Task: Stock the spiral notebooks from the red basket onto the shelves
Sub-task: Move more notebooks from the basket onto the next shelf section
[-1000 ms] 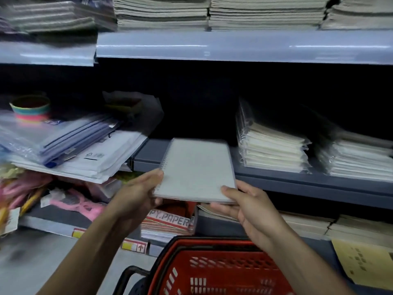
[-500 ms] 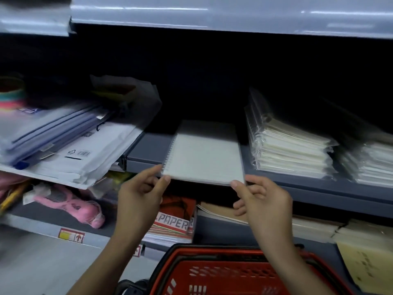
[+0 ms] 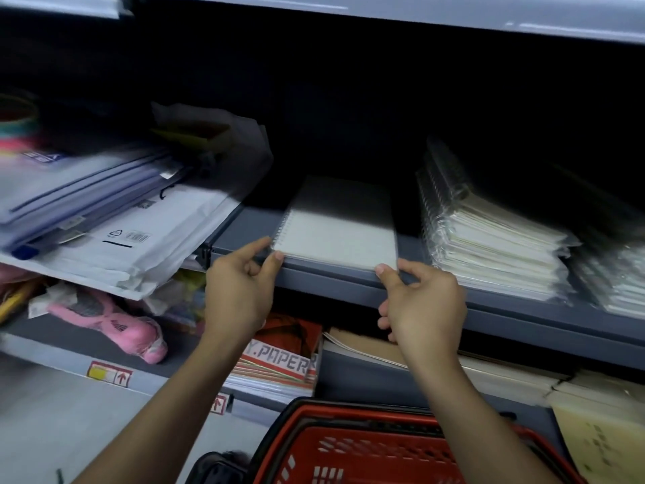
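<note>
Spiral notebook (image 3: 336, 235) lies flat on the grey shelf (image 3: 349, 284), its near edge flush with the shelf lip, wire binding along its left side. Just right of it stands a stack of wrapped spiral notebooks (image 3: 488, 246), apart by a narrow gap.

My left hand (image 3: 241, 291) pinches the notebook's near-left corner, thumb on top by the coil, a fingertip at the edge. My right hand (image 3: 422, 305) has its thumb tip touching the near-right corner; the other fingers (image 3: 385, 321) curl loosely below the shelf lip, around nothing that I can see.

Handling, as I judge it: light, thin, flat. The cover looks matte and pale, probably stiff enough to slide as one slab but apt to bow if lifted by a single corner. The wire coil can snag a neighbour's wrap, so best held at the two near corners, or along the plain right edge.

Red basket (image 3: 384, 445) sits below the notebook, near my wrists; contents hidden.
</note>
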`<action>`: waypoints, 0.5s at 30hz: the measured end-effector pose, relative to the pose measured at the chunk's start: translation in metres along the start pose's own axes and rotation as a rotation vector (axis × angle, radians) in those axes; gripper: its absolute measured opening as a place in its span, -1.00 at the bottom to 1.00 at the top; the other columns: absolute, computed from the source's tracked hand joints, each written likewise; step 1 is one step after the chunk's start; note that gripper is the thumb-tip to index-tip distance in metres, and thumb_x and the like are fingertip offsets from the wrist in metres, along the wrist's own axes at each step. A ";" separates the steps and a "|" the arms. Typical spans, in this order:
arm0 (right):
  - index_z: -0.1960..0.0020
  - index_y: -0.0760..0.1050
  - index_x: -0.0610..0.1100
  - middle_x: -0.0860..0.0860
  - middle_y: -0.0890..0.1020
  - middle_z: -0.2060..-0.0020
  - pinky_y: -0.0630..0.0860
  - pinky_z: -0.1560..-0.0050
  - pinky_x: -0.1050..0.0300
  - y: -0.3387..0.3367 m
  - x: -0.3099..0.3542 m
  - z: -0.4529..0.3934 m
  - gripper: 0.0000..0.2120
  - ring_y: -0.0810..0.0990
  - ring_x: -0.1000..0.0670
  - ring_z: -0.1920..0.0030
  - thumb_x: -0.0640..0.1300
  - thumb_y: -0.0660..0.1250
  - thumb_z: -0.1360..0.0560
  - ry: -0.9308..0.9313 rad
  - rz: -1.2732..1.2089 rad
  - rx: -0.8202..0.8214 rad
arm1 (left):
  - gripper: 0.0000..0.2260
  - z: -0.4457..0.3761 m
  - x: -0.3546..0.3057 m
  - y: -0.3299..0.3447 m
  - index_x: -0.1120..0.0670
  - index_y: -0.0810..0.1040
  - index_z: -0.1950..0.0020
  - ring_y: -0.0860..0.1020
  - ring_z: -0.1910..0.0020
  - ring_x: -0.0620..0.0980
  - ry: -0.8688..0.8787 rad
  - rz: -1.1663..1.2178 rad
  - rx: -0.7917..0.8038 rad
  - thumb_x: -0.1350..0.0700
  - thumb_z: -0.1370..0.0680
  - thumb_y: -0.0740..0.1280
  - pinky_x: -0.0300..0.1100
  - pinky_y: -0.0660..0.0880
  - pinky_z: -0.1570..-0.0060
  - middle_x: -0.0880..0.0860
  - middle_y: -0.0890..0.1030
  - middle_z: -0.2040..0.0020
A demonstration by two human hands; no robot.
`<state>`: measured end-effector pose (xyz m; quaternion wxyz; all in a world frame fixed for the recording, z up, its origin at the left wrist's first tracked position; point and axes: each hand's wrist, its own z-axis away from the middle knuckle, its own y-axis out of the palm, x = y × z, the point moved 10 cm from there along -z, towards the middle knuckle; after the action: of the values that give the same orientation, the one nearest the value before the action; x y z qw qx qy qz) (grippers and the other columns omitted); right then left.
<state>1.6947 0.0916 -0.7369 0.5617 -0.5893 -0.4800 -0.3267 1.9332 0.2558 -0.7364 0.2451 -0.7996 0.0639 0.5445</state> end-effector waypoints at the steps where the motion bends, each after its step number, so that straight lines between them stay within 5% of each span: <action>1: -0.21 0.61 0.02 -0.01 0.64 0.54 0.67 0.27 -0.14 0.001 0.001 0.001 -0.65 0.64 0.01 0.53 0.12 0.45 -0.48 -0.009 -0.005 -0.004 | -0.62 0.001 0.000 0.000 0.04 0.56 -0.37 0.59 0.35 0.08 0.002 0.004 0.008 0.00 -0.57 0.41 -0.28 0.50 0.30 0.29 0.59 0.33; 4: -0.21 0.60 0.03 0.02 0.65 0.52 0.67 0.18 -0.17 -0.001 0.004 0.009 -0.66 0.66 0.02 0.47 0.15 0.40 -0.51 -0.038 -0.057 0.009 | -0.57 0.010 -0.004 0.001 0.01 0.48 -0.45 0.62 0.25 0.10 0.026 0.023 0.028 0.03 -0.58 0.40 -0.46 0.46 0.26 0.25 0.61 0.29; 8: -0.31 0.54 0.00 -0.04 0.67 0.40 0.67 0.15 -0.11 -0.011 0.009 0.026 -0.65 0.66 0.03 0.43 0.05 0.38 -0.56 -0.044 -0.205 0.071 | -0.56 0.032 -0.011 0.002 -0.05 0.44 -0.46 0.56 0.33 0.04 0.050 0.115 0.075 0.05 -0.58 0.40 -0.18 0.55 0.22 0.18 0.61 0.24; 12: -0.15 0.61 -0.04 -0.08 0.67 0.34 0.63 0.26 0.02 -0.036 0.005 0.047 -0.81 0.64 0.05 0.43 -0.01 0.37 -0.58 -0.091 -0.187 0.114 | -0.85 0.070 -0.010 0.007 0.00 0.54 -0.08 0.57 0.30 0.19 0.018 0.200 0.148 0.05 -0.56 0.43 0.11 0.57 0.25 0.11 0.59 0.27; 15: 0.07 0.64 -0.02 -0.11 0.65 0.37 0.60 0.32 -0.03 -0.049 -0.020 0.065 -0.91 0.60 0.03 0.47 -0.06 0.37 -0.58 -0.098 -0.131 0.163 | -0.84 0.105 0.008 0.031 0.07 0.49 0.11 0.54 0.40 0.00 -0.047 0.165 0.271 0.10 -0.54 0.45 -0.01 0.51 0.34 -0.01 0.56 0.35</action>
<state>1.6325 0.1462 -0.7486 0.5610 -0.5244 -0.5693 -0.2936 1.8370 0.2788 -0.7837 0.3064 -0.7384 0.1964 0.5676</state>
